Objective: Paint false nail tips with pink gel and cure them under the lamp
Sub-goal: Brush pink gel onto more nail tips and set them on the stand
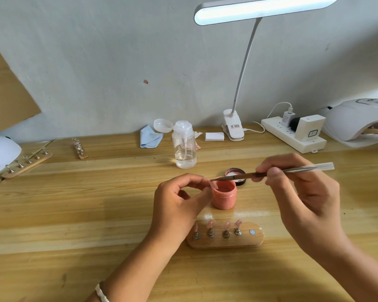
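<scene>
My left hand [183, 197] pinches a pink false nail tip [214, 184] just left of the open pink gel jar [224, 196]. My right hand [301, 192] grips a thin brush [271, 174], and its bristle end touches that nail tip. The jar's black lid [236, 176] lies behind the jar. Near me a wooden holder [225, 236] carries several pink nail tips on metal stands, and its rightmost spot is bare. The white curing lamp [358, 120] stands at the far right.
A clear pump bottle [184, 144] stands behind the jar, with a blue cloth [150, 136] and white pads [214, 136] near the wall. A clip-on desk lamp [234, 127] and power strip [292, 134] sit at the back right. Two more nail holders [26, 163] lie at the left.
</scene>
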Motion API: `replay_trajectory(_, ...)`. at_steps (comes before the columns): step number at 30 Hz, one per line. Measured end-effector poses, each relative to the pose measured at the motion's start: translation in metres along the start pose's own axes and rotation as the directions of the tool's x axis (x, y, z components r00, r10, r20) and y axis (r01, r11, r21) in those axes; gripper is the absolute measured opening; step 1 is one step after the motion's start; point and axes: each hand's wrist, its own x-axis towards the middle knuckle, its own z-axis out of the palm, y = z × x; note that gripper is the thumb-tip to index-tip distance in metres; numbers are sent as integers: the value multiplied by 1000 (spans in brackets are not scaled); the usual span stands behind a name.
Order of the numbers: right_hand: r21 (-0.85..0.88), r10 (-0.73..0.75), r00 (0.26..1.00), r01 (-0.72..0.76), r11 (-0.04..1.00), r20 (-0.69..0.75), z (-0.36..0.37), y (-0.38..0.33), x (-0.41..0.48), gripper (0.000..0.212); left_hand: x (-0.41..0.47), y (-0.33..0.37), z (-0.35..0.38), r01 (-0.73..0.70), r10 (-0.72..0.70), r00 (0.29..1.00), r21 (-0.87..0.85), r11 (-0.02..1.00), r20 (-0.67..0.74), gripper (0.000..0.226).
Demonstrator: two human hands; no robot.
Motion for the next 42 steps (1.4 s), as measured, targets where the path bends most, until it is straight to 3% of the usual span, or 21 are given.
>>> replay_trajectory(9,9,-4,998,5,1000,-64,-2,2,1,19,0,-1,1,9,-9,1000,-24,1000,-3,7)
replay_trajectory(13,9,5,996,-5,1000,-85,0,2,1,17,1,-3,2,2,-2,1000,-37,999,5,20)
replay_trajectory(26,53,9,999,-6,999,-49,0,2,0,17,0,-1,3,17,-19,1000,-95,995,-11,22)
replay_trajectory(42,38,37,998,-36,999,-45,2,1,1,15,0,3,2,3,-3,1000,-49,999,9,21)
